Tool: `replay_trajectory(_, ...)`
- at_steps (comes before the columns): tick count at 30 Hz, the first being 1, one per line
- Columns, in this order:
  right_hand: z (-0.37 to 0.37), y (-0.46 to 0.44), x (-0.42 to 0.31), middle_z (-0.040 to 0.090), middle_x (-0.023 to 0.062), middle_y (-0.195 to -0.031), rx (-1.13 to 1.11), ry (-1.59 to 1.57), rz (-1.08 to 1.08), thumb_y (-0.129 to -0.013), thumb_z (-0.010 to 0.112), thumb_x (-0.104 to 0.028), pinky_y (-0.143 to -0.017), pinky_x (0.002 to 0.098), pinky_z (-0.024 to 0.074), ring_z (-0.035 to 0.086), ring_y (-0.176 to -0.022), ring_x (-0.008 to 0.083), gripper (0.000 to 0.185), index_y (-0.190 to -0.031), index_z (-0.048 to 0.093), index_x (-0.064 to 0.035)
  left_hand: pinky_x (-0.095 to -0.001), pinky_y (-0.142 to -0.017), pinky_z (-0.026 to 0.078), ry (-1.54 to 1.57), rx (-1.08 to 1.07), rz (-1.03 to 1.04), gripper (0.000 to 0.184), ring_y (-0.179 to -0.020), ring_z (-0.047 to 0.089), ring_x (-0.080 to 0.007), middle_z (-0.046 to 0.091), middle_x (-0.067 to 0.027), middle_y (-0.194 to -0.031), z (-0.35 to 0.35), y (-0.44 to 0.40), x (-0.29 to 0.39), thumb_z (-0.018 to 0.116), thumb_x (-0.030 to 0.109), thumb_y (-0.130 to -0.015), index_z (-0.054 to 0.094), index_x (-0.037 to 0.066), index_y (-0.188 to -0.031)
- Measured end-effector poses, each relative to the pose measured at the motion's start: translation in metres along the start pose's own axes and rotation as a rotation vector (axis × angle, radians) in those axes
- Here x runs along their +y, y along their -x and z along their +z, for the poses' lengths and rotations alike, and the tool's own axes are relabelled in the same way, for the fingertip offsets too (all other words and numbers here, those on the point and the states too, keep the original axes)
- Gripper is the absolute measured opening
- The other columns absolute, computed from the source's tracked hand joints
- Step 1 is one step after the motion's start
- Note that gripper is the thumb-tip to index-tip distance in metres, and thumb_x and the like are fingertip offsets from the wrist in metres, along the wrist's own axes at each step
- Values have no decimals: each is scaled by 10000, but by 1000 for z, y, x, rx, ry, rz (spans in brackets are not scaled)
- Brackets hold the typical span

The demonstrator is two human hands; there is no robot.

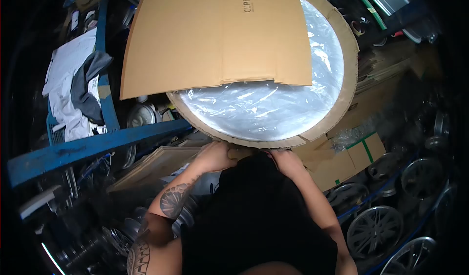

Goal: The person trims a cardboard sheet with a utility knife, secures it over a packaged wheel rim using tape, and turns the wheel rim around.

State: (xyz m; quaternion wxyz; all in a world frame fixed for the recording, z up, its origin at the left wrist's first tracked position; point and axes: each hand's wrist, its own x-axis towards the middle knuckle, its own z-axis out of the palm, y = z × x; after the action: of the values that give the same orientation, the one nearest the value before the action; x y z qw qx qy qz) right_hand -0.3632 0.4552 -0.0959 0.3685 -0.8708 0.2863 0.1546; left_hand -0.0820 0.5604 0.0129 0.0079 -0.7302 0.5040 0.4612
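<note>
Both of my hands are low in front of my body, just under the near edge of a round cardboard rim (349,75). Inside that rim lies a shiny disc wrapped in clear plastic (259,114). A flat brown cardboard sheet (215,36) with printed lettering covers its upper left part. My left hand (217,157) has its fingers bent beside my black shirt, and what they hold, if anything, is hidden. My right hand (288,162) sits to the right of it, its fingers mostly hidden beneath the rim and against the shirt.
Blue metal beams (97,143) run along the left, beside white papers and dark cloth (90,84). A cardboard box with green tape (359,155) lies at the right. Several metal wheels (373,231) stand at the lower right.
</note>
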Motion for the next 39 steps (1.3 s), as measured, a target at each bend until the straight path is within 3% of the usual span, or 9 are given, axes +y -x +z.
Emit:
replay_trajectory(5, -13, -13, -21, 704, 228, -1114, -79, 14, -151, -1045, 550, -297, -860, 542, 532, 671, -1007, 445, 294, -1232, 634, -87, -475, -924, 545, 79, 145, -87, 466, -1060, 691, -396, 748, -166, -1088, 7, 41, -75, 777, 330, -791, 714, 144, -1214)
replay_trajectory(8, -41, -29, -55, 669, 276, -1245, -189, -57, -140, -1047, 558, -330, -960, 539, 508, 642, -1136, 462, 377, -1319, 602, -73, -386, -865, 552, 608, 305, -164, 259, -982, 712, -254, 752, -81, -1048, 32, 93, -135, 715, 98, -869, 693, 86, -1126)
replay_trajectory(10, -26, -51, -52, 569, 276, -1425, 8, 37, -440, -1034, 592, -267, -1078, 482, 450, 510, -1336, 474, 360, -1308, 591, -34, -253, -767, 523, 1053, 402, -209, 209, -923, 645, -80, 708, -13, -1000, 45, 129, -154, 622, -27, -942, 690, 98, -1096)
replay_trajectory(14, -14, -95, -119, 568, 271, -1424, -122, -404, -578, -1024, 607, -154, -1114, 477, 425, 478, -1361, 487, 322, -1312, 561, -18, -297, -842, 531, 1391, 1311, -127, 64, -910, 643, -117, 670, -13, -1007, 83, 171, -206, 634, 75, -995, 676, 82, -1043)
replay_trajectory(20, -86, -61, -227, 686, 242, -1104, -363, -521, -609, -1043, 596, -186, -872, 458, 534, 682, -1015, 435, 333, -1325, 549, -16, -293, -837, 528, 1401, 1744, -73, 245, -910, 649, -121, 682, -36, -1026, 0, 186, -192, 584, 275, -1075, 645, 46, -1138)
replay_trajectory(25, -125, -32, -204, 682, 133, -892, -290, -613, -583, -1033, 647, -256, -763, 346, 527, 680, -792, 248, 316, -1239, 624, -18, -290, -825, 522, 1392, 1695, -199, 329, -898, 662, -127, 712, -48, -1030, -39, 192, -208, 612, 332, -1063, 707, 33, -1162)
replay_trajectory(28, -152, -25, -164, 629, 70, -716, -229, -756, -512, -1028, 655, -242, -623, 316, 474, 594, -660, 157, 233, -977, 671, -16, -412, -1040, 500, 1588, 1556, -150, 539, -1170, 623, -217, 646, -93, -1276, -33, 207, -237, 654, 429, -1004, 577, 68, -1398)
replay_trajectory(35, -293, 8, -23, 577, 24, -760, 550, -882, -99, -1074, 564, -300, -598, 291, 434, 517, -662, 95, 295, -973, 584, -24, -430, -1078, 460, 1036, 1342, -814, 688, -1265, 587, -357, 595, -233, -1385, -43, 242, -319, 596, 511, -1016, 512, -13, -1453)
replay_trajectory(39, -362, -28, 91, 632, 264, -896, 1019, -122, 122, -1012, 616, -236, -774, 515, 474, 624, -887, 475, 258, -1018, 577, 19, -453, -1099, 439, 71, 1785, -953, 729, -1310, 548, -440, 550, -320, -1415, -41, 214, -232, 621, 492, -1017, 468, -65, -1460)
